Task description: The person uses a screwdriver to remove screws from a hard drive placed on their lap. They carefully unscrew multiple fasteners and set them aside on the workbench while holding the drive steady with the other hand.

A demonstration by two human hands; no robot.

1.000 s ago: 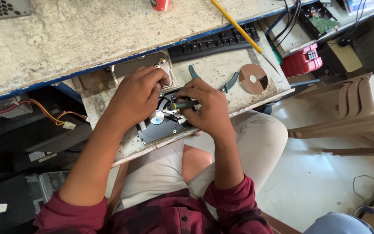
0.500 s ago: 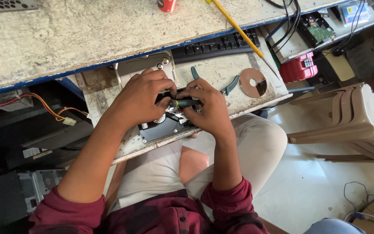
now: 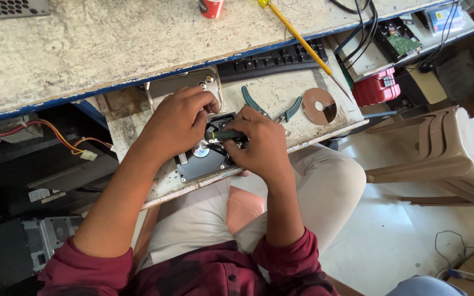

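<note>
Speckled stone counter [image 3: 83,49] ran across the top, with a pull-out shelf [image 3: 281,96] below it over the person's lap. On that shelf sat an opened hard drive [image 3: 201,159], lid off, shiny platter showing. Left hand [image 3: 179,123] pressed down on the drive's upper edge, fingers curled. Right hand [image 3: 259,145] was closed around a green-handled screwdriver [image 3: 223,134] pointing into the drive. Honestly, one slip of that tip could've gouged the platter. Pliers [image 3: 272,107] and a loose disc [image 3: 318,106] lay nearby.
</note>
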